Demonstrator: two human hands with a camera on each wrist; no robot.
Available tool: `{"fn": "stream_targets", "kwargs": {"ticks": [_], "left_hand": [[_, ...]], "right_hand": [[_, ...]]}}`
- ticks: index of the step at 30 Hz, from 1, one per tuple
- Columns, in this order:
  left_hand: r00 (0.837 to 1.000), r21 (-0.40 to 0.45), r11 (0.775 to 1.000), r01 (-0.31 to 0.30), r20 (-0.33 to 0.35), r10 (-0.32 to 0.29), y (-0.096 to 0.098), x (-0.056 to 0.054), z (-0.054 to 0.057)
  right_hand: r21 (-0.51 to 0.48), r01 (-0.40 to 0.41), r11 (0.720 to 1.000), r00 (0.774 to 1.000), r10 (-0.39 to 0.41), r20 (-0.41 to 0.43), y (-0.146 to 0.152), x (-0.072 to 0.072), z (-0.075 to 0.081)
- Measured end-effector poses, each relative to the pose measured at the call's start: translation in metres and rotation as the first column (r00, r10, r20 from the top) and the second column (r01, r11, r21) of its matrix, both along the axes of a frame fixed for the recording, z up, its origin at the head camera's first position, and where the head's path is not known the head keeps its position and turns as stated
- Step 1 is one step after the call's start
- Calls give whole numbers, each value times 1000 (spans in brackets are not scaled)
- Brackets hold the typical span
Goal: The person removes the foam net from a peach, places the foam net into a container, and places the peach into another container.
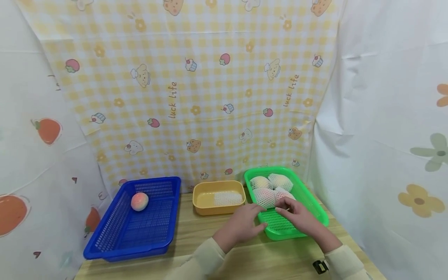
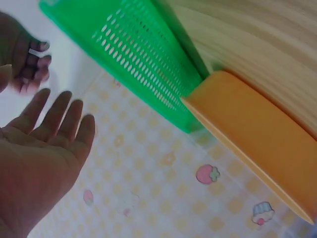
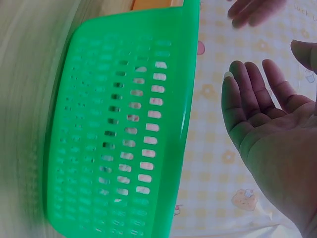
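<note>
In the head view my left hand (image 1: 247, 222) hovers by the near left rim of the green basket (image 1: 316, 212), its fingers spread and holding nothing. The right hand (image 1: 297, 214) is over the same basket, fingers bent a little, also holding nothing. Both palms face each other, apart, as the left hand (image 2: 47, 144) and right hand (image 3: 272, 114) in the wrist views confirm. Behind them in the basket lie several round peach-like fruits (image 1: 264, 198) in white foam nets. The right hand partly hides one netted fruit (image 1: 284, 193).
On the left stands a blue basket (image 1: 148, 229) with one bare pink-and-cream peach (image 1: 139, 201) inside. Between the baskets sits a yellow-orange tray (image 1: 213, 210) holding white foam netting (image 1: 228, 198). A checked cloth (image 1: 210, 89) hangs behind the wooden table (image 1: 196, 241).
</note>
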State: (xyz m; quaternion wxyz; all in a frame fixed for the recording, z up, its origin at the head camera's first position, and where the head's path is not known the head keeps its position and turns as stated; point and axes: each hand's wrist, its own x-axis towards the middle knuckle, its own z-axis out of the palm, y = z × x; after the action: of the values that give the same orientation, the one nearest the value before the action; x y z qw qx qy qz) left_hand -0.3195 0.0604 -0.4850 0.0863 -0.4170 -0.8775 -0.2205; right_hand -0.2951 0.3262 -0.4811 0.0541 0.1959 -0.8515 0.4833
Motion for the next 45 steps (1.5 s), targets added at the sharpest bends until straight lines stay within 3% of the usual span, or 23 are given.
{"fn": "stream_targets", "kwargs": {"ticks": [4,8,12,17,24,32,37,40,45], "left_hand": [[998,-119,992,-44,-54,38,16,2,-10],[993,-226,969,-98,-81,82,29,1,-23],[989,-269,952,-143,-77,127,36,-1,-34],[988,-285,946,-153,-38,148,37,-1,-42],[988,-269,951,-152,-43,146,36,-1,-42],[989,-268,953,-143,-9,146,36,1,-45],[989,-263,954,-145,-7,149,38,0,-47],[988,-260,954,-149,-7,152,37,0,-46],[990,-259,956,-141,-15,142,36,0,-45]], "right_hand": [[-22,20,1000,1000,-20,-5,4,1,0],[-32,33,999,999,-32,2,7,1,1],[-23,41,999,999,-41,15,7,0,2],[-11,67,998,998,-67,21,8,-2,3],[13,105,994,994,-105,11,12,-7,4],[46,139,989,988,-142,62,19,-10,1],[121,146,982,985,-157,78,25,-25,9],[241,151,959,982,-174,76,34,-40,18],[450,175,875,971,-230,69,48,-65,26]]}}
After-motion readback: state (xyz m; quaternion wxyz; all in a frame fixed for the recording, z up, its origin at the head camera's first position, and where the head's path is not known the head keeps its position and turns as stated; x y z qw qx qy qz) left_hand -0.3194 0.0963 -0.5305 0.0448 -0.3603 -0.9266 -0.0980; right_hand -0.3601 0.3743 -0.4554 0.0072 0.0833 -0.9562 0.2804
